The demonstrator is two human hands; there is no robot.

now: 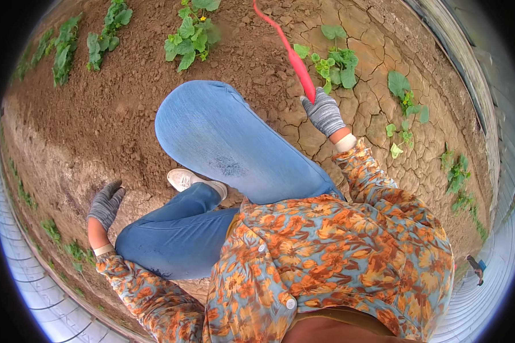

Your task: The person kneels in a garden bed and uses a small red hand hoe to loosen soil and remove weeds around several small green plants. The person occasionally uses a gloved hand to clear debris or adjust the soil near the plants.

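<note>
My right hand (324,113), in a grey knitted glove, is closed around the end of a red handle (300,70). A thin, bent red shaft runs from that handle to the top edge of the view, where the tool's far end is cut off. Just beyond this hand grows a small leafy plant (341,64) in cracked soil. My left hand (107,203), gloved in the same grey knit, hangs over pale bare soil with its fingers slightly apart and nothing visible in it. Between the hands are my bent legs in blue jeans (227,141).
Yellow-flowered vine plants (191,36) stand in crumbly brown soil ahead, and another plant (407,100) grows at the right. A light shoe (182,179) rests below my raised knee. Greenhouse-like sheeting (38,296) borders the ground. A distant person (476,268) appears at the far right.
</note>
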